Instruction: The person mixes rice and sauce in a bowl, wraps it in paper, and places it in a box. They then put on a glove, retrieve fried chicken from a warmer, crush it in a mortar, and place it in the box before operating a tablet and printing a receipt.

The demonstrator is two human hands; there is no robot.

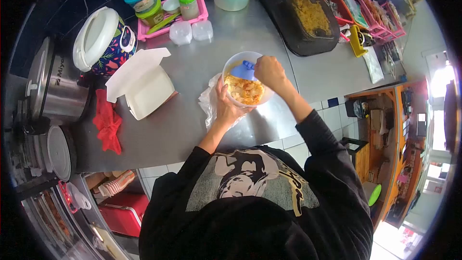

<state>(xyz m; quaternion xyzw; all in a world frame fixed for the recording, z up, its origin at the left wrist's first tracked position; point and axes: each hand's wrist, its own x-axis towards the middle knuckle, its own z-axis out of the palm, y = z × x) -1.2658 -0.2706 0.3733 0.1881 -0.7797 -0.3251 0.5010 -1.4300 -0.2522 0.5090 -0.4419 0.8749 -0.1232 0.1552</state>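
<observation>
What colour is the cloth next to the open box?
The cloth is red; the head view shows it best.

We see a blue spatula (244, 71), orange and cream food (246, 91) and a whitish bowl (233, 60). Our tabletop (192, 137) is silver-grey, the left cloth (108, 123) red, the cooker (113, 50) white and navy with a seemingly floral print.

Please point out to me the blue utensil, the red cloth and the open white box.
Blue utensil (242, 71), head view, its broad blade.
Red cloth (108, 122), head view, its middle.
Open white box (150, 92), head view, its inside floor.
</observation>
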